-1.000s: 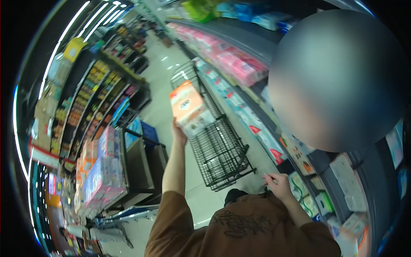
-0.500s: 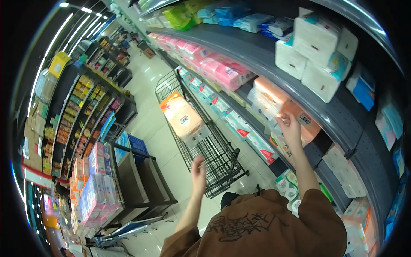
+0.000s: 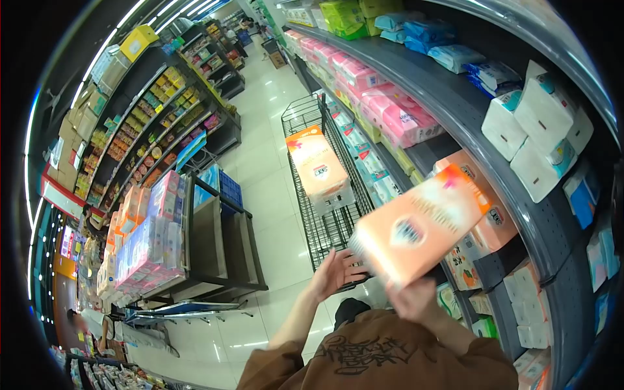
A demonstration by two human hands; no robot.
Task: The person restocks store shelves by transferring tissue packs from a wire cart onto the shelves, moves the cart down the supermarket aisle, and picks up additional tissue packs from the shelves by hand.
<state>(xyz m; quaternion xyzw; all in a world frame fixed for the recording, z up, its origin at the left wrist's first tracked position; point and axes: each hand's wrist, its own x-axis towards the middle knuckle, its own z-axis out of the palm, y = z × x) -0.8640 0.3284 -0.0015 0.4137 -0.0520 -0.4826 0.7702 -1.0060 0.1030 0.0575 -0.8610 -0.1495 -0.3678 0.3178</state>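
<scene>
An orange tissue pack point(image 3: 419, 224) is in my right hand point(image 3: 414, 299), which grips it at its lower edge; the hand is blurred. My left hand point(image 3: 335, 274) is open, fingers spread, close to the pack's left end and above the near end of a black wire cart point(image 3: 331, 231). Another orange pack point(image 3: 317, 159) lies in the far part of the cart. More orange packs point(image 3: 497, 224) sit on the shelf just behind the held one.
Right of the cart runs a grey shelf point(image 3: 448, 107) with pink packs point(image 3: 396, 114) and white packs point(image 3: 546, 117). On the left stands a display rack point(image 3: 221, 250) beside stacked tissue packs point(image 3: 149, 247). A person point(image 3: 97, 325) is at the lower left.
My right hand has drawn an orange pack off the shelf and out over the cart's near right side. My left hand has moved toward that pack and opened.
</scene>
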